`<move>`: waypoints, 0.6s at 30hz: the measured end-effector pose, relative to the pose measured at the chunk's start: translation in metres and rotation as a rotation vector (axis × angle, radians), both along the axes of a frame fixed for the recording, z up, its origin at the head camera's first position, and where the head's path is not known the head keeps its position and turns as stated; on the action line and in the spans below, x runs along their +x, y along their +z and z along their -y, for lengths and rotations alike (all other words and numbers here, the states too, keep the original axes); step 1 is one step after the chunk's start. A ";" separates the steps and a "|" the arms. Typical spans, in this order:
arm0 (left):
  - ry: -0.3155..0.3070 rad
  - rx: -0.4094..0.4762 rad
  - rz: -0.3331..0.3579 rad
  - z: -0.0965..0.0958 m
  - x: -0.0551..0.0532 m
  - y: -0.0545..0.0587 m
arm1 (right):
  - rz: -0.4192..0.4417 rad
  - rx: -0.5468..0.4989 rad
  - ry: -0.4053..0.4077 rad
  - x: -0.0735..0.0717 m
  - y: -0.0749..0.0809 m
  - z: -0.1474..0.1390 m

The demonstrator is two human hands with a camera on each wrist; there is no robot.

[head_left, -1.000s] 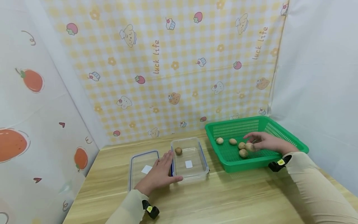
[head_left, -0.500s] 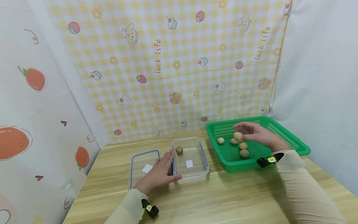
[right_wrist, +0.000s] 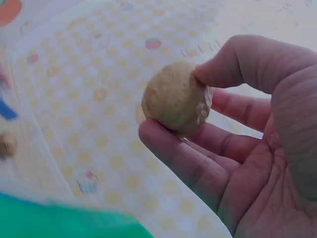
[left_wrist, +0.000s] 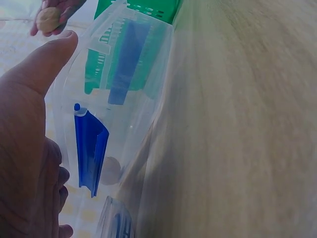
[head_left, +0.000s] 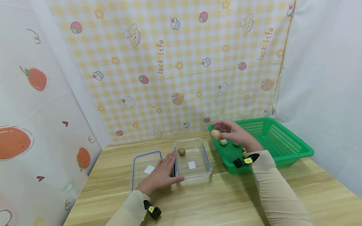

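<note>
My right hand point(head_left: 234, 133) pinches a walnut point(head_left: 215, 135) between thumb and fingers, above the left rim of the green basket point(head_left: 294, 156). In the right wrist view the held walnut point(right_wrist: 176, 99) has a tan, lightly wrinkled shell. My left hand point(head_left: 161, 176) lies with fingers extended along the left side of a clear plastic container point(head_left: 199, 155), touching it or very near. Inside that container, near the far left corner, sits one walnut point(head_left: 181, 151). More walnuts lie in the basket, one pale walnut point(head_left: 223, 142) showing and others partly hidden behind my right wrist.
A clear lid point(head_left: 139, 171) with a blue-grey seal lies left of the container, partly under my left forearm and hand. Blue latch flaps point(left_wrist: 91, 148) hang on the container's sides. A patterned cloth point(head_left: 175, 78) stands behind the wooden table point(head_left: 198, 204).
My right hand has lifted the walnut from among those in the basket and carried it left to the basket's near-left rim. The left hand has stayed in place.
</note>
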State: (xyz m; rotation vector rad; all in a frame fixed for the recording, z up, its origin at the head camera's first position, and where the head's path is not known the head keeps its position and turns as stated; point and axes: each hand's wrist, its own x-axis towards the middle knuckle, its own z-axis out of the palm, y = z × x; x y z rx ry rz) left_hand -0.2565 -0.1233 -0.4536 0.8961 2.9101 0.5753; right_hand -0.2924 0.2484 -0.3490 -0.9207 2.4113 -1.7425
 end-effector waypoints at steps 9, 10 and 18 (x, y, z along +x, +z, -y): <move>-0.007 0.004 0.003 0.000 -0.001 -0.002 | 0.013 -0.056 -0.025 -0.004 -0.002 0.052; -0.006 0.001 0.004 0.000 -0.001 -0.002 | 0.011 -0.061 -0.031 -0.004 -0.002 0.057; -0.003 0.002 0.011 0.002 -0.001 -0.002 | -0.008 -0.128 -0.110 -0.002 -0.003 0.095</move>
